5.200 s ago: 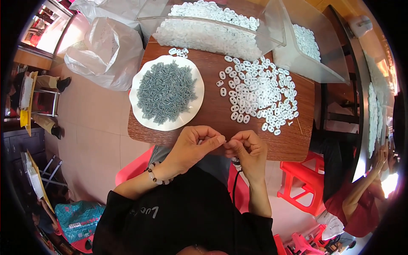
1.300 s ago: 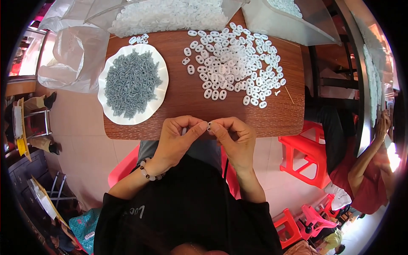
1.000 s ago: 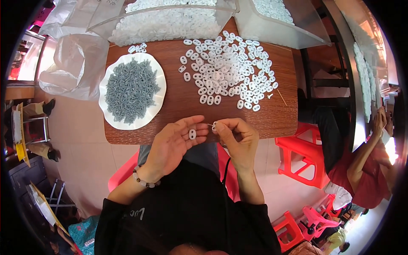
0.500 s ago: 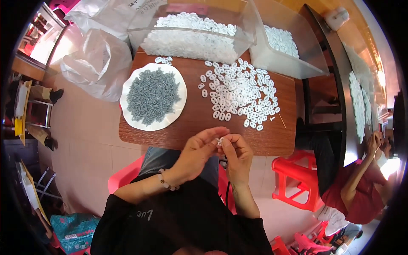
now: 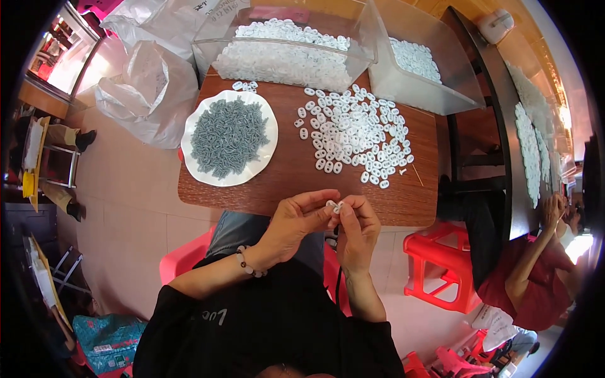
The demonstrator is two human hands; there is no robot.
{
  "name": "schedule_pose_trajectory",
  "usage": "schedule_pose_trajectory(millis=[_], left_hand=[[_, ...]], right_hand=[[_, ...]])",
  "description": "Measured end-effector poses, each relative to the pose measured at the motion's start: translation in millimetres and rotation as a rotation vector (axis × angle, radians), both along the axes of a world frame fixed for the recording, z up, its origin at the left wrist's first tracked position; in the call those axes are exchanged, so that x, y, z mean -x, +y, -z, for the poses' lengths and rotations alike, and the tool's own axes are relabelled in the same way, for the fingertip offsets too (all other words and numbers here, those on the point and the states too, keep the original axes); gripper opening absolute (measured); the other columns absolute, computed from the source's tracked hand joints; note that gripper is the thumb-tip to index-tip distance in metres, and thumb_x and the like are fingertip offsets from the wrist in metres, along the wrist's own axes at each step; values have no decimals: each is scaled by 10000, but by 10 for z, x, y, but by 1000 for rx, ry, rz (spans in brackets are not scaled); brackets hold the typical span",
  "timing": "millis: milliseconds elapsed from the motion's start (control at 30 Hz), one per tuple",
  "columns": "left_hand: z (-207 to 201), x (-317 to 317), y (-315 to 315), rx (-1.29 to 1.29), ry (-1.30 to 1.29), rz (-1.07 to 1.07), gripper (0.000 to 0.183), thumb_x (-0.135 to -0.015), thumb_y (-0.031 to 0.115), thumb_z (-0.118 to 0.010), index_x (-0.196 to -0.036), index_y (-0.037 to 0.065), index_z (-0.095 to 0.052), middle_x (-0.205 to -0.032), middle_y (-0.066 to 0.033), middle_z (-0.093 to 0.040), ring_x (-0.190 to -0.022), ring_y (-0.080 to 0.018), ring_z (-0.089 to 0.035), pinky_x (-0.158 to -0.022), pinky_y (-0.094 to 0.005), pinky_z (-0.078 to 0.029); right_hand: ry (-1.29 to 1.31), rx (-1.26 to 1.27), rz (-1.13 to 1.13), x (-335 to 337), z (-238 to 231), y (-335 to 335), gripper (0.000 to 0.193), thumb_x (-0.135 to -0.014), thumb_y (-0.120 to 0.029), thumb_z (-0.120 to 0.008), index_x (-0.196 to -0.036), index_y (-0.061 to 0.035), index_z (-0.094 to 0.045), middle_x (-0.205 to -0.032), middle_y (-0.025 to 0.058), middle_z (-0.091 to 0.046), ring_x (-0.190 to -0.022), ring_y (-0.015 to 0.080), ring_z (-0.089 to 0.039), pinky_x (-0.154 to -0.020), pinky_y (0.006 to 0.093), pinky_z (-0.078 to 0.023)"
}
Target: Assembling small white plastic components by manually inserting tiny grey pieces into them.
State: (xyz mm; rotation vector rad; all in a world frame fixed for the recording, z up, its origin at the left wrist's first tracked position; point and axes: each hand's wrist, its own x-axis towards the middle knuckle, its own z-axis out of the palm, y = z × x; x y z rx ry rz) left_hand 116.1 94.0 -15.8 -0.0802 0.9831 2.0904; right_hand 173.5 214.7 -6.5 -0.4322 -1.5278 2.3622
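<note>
White plastic pieces [image 5: 356, 135] lie loose in a heap on the brown table [image 5: 283, 176], and that heap sits as it did a second ago, well apart from my hands. What has changed is smaller and closer. Half a second ago the camera sat further back; now my head has dipped and the table edge is just above my knuckles. The clear bin [image 5: 283, 53] of finished white pieces, the second bin [image 5: 422, 69] beside it and the white plate [image 5: 189, 164] of grey screws [image 5: 227, 135] have not been touched.

My left hand [image 5: 293, 223] and right hand [image 5: 356, 230] have stayed pressed together at the near edge of the table, over my lap. A second ago I could see one white piece plainly between them, held in the left fingers; now that small white piece [image 5: 332, 205] is pinched at the fingertips of both hands, left thumb and forefinger closed on it, right fingers closed against it from the other side. Whether a screw is in the right fingers I cannot tell. I judge I am partway through fitting one piece, not reaching for another.

A person in red sits at the neighbouring table [image 5: 504, 126].
</note>
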Motion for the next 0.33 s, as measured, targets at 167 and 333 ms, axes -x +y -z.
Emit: schedule_pose_trajectory(millis=[167, 333], left_hand=[[47, -33, -66, 96, 40, 23, 300, -911, 150, -659, -1173, 6, -634, -958, -30, -688, -848, -80, -627, -753, -227, -514], [60, -78, -104, 97, 10, 9, 263, -945, 132, -601, -1181, 21, -633, -985, -45, -679, -847, -113, -634, -747, -231, -521]], right_hand=[[52, 195, -29, -13, 30, 18, 98, -954, -86, -549, -961, 8, -576, -849, 43, -610, -704, 85, -549, -663, 218, -442], [39, 207, -40, -33, 56, 63, 118, -953, -107, -552, -980, 7, -563, -845, 56, -603, -706, 99, -556, -650, 225, -454]])
